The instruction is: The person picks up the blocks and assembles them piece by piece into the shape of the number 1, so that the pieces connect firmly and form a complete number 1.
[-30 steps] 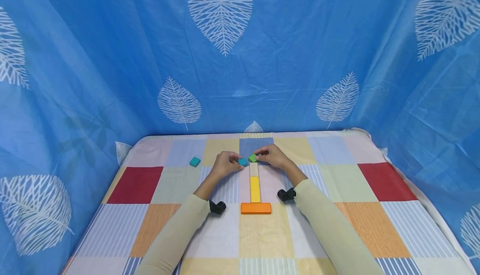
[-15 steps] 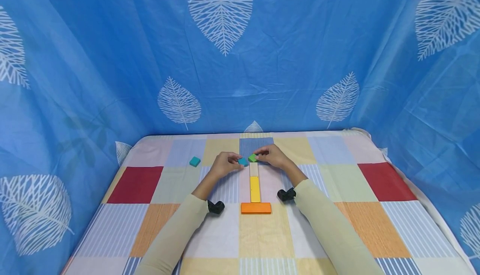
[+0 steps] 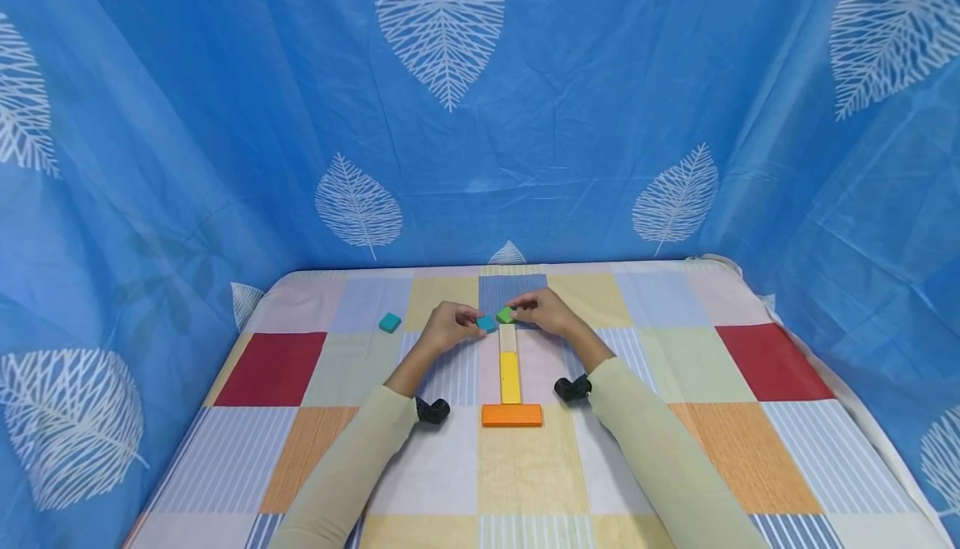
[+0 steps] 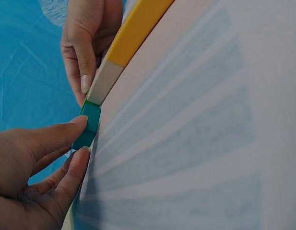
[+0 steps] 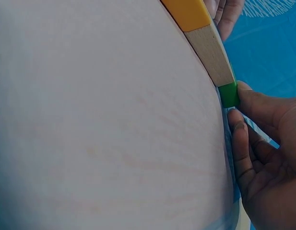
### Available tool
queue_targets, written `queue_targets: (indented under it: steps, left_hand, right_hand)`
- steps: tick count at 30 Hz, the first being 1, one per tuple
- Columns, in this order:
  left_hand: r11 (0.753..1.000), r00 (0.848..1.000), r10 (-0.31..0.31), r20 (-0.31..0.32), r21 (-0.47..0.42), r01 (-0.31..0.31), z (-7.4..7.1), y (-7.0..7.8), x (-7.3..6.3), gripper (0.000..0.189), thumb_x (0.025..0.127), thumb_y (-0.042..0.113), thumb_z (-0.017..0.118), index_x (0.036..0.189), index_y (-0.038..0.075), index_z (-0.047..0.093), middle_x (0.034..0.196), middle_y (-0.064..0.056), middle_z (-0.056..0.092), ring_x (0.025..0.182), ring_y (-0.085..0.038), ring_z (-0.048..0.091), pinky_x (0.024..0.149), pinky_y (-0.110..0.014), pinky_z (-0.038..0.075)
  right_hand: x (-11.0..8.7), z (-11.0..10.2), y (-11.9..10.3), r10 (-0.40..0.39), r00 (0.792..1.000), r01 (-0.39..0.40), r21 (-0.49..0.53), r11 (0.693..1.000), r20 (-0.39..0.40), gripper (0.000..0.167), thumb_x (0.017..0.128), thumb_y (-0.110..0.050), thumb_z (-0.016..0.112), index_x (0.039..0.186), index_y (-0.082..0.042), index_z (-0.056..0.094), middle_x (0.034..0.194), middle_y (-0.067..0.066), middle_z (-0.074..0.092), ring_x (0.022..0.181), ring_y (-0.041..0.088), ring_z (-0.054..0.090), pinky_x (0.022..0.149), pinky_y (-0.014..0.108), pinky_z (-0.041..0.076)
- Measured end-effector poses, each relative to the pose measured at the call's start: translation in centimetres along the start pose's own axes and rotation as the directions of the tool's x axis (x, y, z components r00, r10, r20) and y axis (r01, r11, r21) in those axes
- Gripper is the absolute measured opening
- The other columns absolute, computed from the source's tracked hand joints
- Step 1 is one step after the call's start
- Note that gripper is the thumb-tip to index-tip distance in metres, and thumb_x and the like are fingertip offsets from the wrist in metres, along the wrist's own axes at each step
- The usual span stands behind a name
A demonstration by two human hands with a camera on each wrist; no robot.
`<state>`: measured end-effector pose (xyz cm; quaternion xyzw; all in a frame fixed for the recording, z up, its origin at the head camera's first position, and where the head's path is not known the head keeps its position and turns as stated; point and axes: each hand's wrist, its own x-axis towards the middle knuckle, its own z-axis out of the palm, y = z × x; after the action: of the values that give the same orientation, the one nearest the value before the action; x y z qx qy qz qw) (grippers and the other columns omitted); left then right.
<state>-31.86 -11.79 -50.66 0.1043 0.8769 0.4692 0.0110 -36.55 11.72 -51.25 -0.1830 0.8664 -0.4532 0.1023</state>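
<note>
My left hand (image 3: 452,328) pinches a small teal-blue block (image 3: 486,323) between thumb and fingers, low over the cloth. Beside it a small green block (image 3: 505,316) is pinched by my right hand (image 3: 546,312). Both blocks lie at the far end of a row: a plain wood block (image 3: 507,338), then a yellow block (image 3: 510,377), then an orange block (image 3: 512,416) set crosswise at the near end. In the left wrist view the teal-blue block (image 4: 88,125) sits right up against the green one, by the end of the wood block (image 4: 104,82).
Another teal block (image 3: 389,322) lies on the patchwork cloth (image 3: 360,366) to the left of my left hand. A blue curtain with white leaves (image 3: 570,157) hangs behind the table and at both sides.
My left forearm has shifted very slightly to the left. The hands and the blocks stay in nearly the same places.
</note>
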Motion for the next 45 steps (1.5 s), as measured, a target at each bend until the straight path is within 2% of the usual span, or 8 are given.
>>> queue_targets:
  steps: [15,24,31,38,45]
  left_hand:
    - [0.999,0.999,0.005,-0.034,0.043,-0.004,0.6,0.5,0.5,0.028,0.081,0.006,0.085,0.106,-0.002,0.077,0.085,-0.008,0.071,0.073,-0.016,0.059,0.064,-0.026,0.051]
    - [1.0,0.999,0.009,-0.041,0.03,-0.008,0.9,0.3,0.8,0.026,0.08,0.007,0.087,0.102,-0.003,0.078,0.083,-0.008,0.071,0.071,-0.015,0.058,0.062,-0.023,0.048]
    - [0.999,0.999,0.005,-0.04,0.037,-0.004,0.9,0.7,0.8,0.026,0.08,0.007,0.086,0.102,-0.004,0.077,0.083,-0.009,0.071,0.07,-0.016,0.058,0.062,-0.023,0.049]
    - [1.0,0.999,0.003,-0.046,0.026,-0.002,1.0,0.6,0.8,0.025,0.08,0.007,0.087,0.101,-0.003,0.077,0.08,-0.008,0.07,0.069,-0.015,0.057,0.061,-0.023,0.049]
    - [1.0,0.999,0.001,-0.042,0.025,0.0,1.1,0.5,0.8,0.025,0.08,0.008,0.087,0.099,-0.003,0.077,0.079,-0.007,0.069,0.069,-0.016,0.055,0.061,-0.023,0.048]
  right_hand:
    - [0.0,0.0,-0.2,-0.003,1.0,0.003,-0.018,1.0,-0.017,0.025,0.096,-0.014,0.071,0.117,-0.001,0.075,0.092,0.006,0.068,0.08,0.018,0.054,0.07,0.028,0.045]
    - [0.1,0.1,0.0,0.006,1.0,-0.007,-0.008,1.0,-0.02,0.024,0.096,-0.014,0.072,0.116,-0.001,0.075,0.091,0.006,0.067,0.079,0.018,0.054,0.069,0.028,0.045]
    - [0.1,0.1,0.2,-0.036,0.999,0.036,-0.003,0.999,-0.023,0.022,0.096,-0.013,0.07,0.113,-0.001,0.076,0.087,0.004,0.066,0.077,0.016,0.053,0.066,0.026,0.044]
    - [0.2,0.1,0.1,0.008,1.0,-0.008,-0.012,1.0,-0.024,0.025,0.096,-0.015,0.071,0.116,0.0,0.075,0.091,0.006,0.067,0.079,0.017,0.055,0.069,0.028,0.046]
    - [0.3,0.2,0.2,0.019,1.0,-0.02,-0.017,1.0,-0.017,0.026,0.096,-0.017,0.071,0.117,-0.002,0.075,0.09,0.006,0.067,0.079,0.017,0.054,0.069,0.028,0.045]
